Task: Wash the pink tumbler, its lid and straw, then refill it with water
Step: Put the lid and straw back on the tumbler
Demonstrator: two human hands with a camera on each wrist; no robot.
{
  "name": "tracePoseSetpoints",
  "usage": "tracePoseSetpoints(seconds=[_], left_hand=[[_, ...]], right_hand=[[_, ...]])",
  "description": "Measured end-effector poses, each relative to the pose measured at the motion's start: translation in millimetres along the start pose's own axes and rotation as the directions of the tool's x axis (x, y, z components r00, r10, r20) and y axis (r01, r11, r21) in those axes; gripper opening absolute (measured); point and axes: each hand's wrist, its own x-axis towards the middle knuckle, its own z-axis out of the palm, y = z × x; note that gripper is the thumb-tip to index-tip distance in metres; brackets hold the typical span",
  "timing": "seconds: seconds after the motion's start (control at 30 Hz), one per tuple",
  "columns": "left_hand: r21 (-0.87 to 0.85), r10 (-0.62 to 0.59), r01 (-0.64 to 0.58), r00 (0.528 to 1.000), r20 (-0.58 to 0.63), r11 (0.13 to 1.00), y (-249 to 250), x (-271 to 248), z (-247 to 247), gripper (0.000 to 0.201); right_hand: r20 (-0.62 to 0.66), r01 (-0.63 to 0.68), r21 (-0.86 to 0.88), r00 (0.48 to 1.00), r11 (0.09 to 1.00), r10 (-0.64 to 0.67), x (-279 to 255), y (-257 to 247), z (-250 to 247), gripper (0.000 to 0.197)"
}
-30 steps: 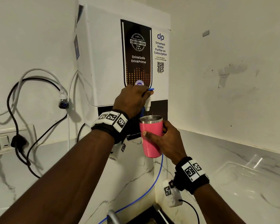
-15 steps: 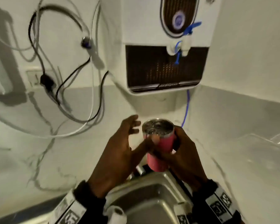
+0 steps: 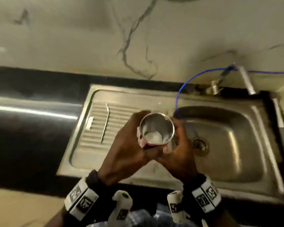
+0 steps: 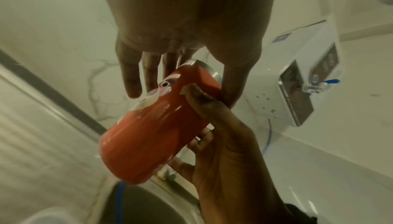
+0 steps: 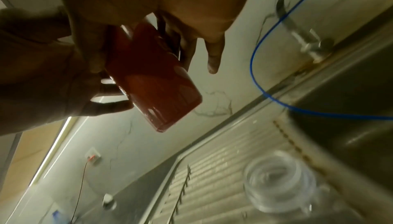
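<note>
The pink tumbler [image 3: 142, 142], with its steel mouth open and no lid on, is held over the sink where the drainboard meets the basin. A bright patch glints inside it. My left hand [image 3: 126, 145] grips its left side and my right hand [image 3: 180, 148] wraps the right side, thumb on the pink wall [image 4: 161, 123]. In the right wrist view the tumbler [image 5: 153, 79] hangs tilted. A clear round lid [image 5: 274, 192] lies on the ribbed drainboard below it. A thin straw [image 3: 106, 123] also lies on the ribs, left of my hands.
The steel sink [image 3: 246, 167] has its basin and drain on the right and its drainboard on the left. A tap [image 3: 246, 81] and a blue tube [image 3: 182, 89] stand at the back. Black counter [image 3: 31, 136] lies to the left. The water purifier [image 4: 306, 86] hangs on the wall.
The tumbler came down from under the purifier spout to above the sink. My left hand left the spout lever and now holds the tumbler too. My view turned downward.
</note>
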Motion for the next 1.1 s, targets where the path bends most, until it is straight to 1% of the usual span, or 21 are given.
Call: tracePoseSetpoints(seconds=[0.1, 0.27, 0.4, 0.47, 0.57, 0.67, 0.8, 0.97, 1.1], left_hand=[[-0.034, -0.061, 0.059, 0.996, -0.071, 0.998, -38.1, -7.5, -21.8, 0.091], [-0.049, -0.094, 0.087, 0.983, -0.161, 0.995, -93.0, -5.3, -39.7, 0.090], [-0.093, -0.124, 0.110, 0.979, -0.162, 0.990, -121.7, 5.8, -39.2, 0.089], [-0.101, -0.131, 0.117, 0.982, -0.138, 0.988, -133.6, 12.1, -35.9, 0.090], [-0.125, -0.150, 0.136, 0.982, -0.114, 0.983, -146.5, 20.3, -32.3, 0.091], [-0.141, -0.160, 0.147, 0.984, -0.080, 0.979, -155.9, 26.9, -29.7, 0.091], [-0.154, -0.178, 0.169, 0.983, -0.045, 0.973, -165.6, 31.7, -28.2, 0.092], [-0.165, -0.180, 0.170, 0.983, -0.044, 0.971, -171.1, 35.0, -26.3, 0.093], [-0.177, -0.192, 0.186, 0.981, -0.018, 0.967, -172.5, 39.6, -26.8, 0.095]], right_hand=[[0.110, -0.044, -0.056, 0.993, 0.997, 0.050, 5.6, 22.2, 34.0, 0.092], [0.168, 0.016, -0.185, 0.986, 0.983, 0.016, 19.8, 50.1, 77.4, 0.091], [0.181, 0.083, -0.358, 0.983, 0.930, -0.018, 29.1, 72.6, 92.5, 0.089], [0.190, 0.068, -0.447, 0.981, 0.892, 0.021, 30.4, 82.4, 95.9, 0.092], [0.173, 0.019, -0.511, 0.982, 0.859, 0.081, 32.0, 94.5, 97.5, 0.093], [0.149, -0.020, -0.537, 0.982, 0.843, 0.118, 33.5, 101.8, 99.3, 0.093], [0.139, -0.075, -0.524, 0.975, 0.848, 0.172, 35.0, 106.0, 100.7, 0.095], [0.128, -0.101, -0.504, 0.973, 0.858, 0.189, 35.4, 110.4, 102.1, 0.092], [0.128, -0.105, -0.507, 0.972, 0.855, 0.195, 38.5, 112.8, 101.9, 0.091]])
